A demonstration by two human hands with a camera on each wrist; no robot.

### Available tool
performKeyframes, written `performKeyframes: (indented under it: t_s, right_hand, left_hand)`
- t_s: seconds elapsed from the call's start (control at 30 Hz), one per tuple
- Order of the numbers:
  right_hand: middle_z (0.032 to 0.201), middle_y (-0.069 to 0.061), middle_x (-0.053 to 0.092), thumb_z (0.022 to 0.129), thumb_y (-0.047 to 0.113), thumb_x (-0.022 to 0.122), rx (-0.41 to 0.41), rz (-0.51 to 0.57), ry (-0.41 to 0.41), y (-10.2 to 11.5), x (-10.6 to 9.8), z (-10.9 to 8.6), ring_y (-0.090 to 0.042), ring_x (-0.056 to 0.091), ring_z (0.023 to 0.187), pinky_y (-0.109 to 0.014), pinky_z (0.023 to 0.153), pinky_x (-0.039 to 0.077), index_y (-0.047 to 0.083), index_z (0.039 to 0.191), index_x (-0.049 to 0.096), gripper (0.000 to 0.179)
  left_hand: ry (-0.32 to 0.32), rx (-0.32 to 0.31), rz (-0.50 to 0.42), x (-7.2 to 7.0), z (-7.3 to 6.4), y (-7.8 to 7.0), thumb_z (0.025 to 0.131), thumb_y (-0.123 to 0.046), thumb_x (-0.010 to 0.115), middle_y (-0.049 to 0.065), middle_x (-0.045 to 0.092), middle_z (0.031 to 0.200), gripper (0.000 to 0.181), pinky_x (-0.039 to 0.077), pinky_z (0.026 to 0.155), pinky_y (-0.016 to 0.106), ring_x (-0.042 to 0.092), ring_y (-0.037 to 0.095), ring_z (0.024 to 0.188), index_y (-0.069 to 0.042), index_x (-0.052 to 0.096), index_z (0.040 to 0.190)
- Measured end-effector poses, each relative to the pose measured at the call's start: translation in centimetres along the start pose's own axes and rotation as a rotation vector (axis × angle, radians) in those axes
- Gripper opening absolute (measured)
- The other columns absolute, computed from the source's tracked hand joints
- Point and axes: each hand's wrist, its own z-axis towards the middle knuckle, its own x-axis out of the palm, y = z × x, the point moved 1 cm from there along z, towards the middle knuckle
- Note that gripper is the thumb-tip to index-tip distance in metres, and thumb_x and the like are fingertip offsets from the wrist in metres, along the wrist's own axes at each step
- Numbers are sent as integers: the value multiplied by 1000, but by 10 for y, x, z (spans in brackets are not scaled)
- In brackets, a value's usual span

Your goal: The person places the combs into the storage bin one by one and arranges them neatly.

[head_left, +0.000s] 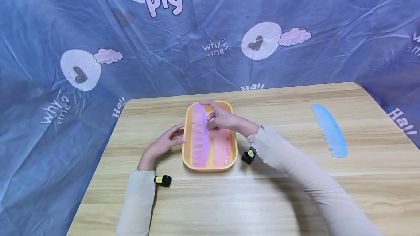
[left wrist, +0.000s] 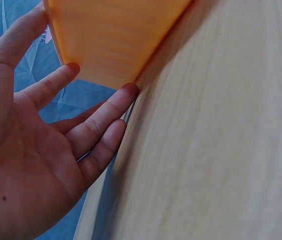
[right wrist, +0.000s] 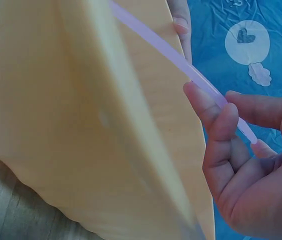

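A yellow-orange divided tray stands on the table, and a purple comb lies lengthwise over its left compartment. My right hand pinches this comb near its upper part; in the right wrist view the thumb and fingers close on the thin purple comb. A pink comb sits in the right compartment, its upper part hidden under the right hand. At the tray's left side is my left hand, fingers spread and fingertips against the outer wall.
A blue comb lies on the wooden table, well to the right of the tray. Behind the table's back edge hangs a blue printed cloth. Black wrist cameras sit at both cuffs.
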Motion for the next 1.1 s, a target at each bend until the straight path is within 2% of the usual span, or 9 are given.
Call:
performKeyframes:
  t_s: [0.17,0.5,0.6,0.67,0.8,0.97,1.1]
  right_hand:
    - [87,-6,54,79,-15,57,-4,-22,-1,0,0,1,-15,61,61,-23,52,51,20,151,19,88]
    - [82,-6,53,79,-17,60,-36,-162,-17,-2,-5,8,-12,61,60,-20,50,44,9,148,22,82]
    - [81,-8,53,80,-18,60,-34,-163,-5,-2,-6,9,-15,63,61,-24,53,52,6,147,21,81]
    - [81,-8,53,80,-19,60,-35,-166,3,-4,-7,11,-17,63,62,-29,60,58,4,147,20,81]
    - [80,-9,54,79,-19,62,-42,-212,1,-6,-9,13,-17,61,63,-37,70,61,-1,147,21,81]
    - [79,-8,56,78,-13,68,-48,-316,-14,-8,-12,17,-16,60,64,-31,68,60,-3,146,25,81]
    - [81,-9,60,76,-8,72,-74,-425,-29,-8,-13,21,-14,59,72,-23,69,53,-5,144,29,81]
  left_hand:
    - [-3,1,2,0,0,1,95,-18,61,27,34,150,70,40,110,48,45,43,131,-7,24,153]
    - [22,14,-22,-1,1,3,96,-19,60,27,37,148,70,42,109,46,44,42,132,-8,22,153]
    - [30,15,-35,-1,1,3,96,-20,60,27,36,148,70,41,109,46,43,43,133,-8,22,153]
    - [32,13,-42,-1,1,2,96,-19,60,27,36,148,70,41,110,47,43,43,133,-8,22,153]
    - [35,8,-45,-1,1,1,96,-19,60,27,36,148,70,40,110,48,42,43,134,-9,22,153]
    - [32,18,-35,-2,2,2,95,-19,60,28,38,147,70,41,110,47,45,42,132,-7,23,153]
    - [26,28,-27,-3,3,2,95,-17,61,29,37,147,70,41,110,46,45,43,131,-6,23,153]
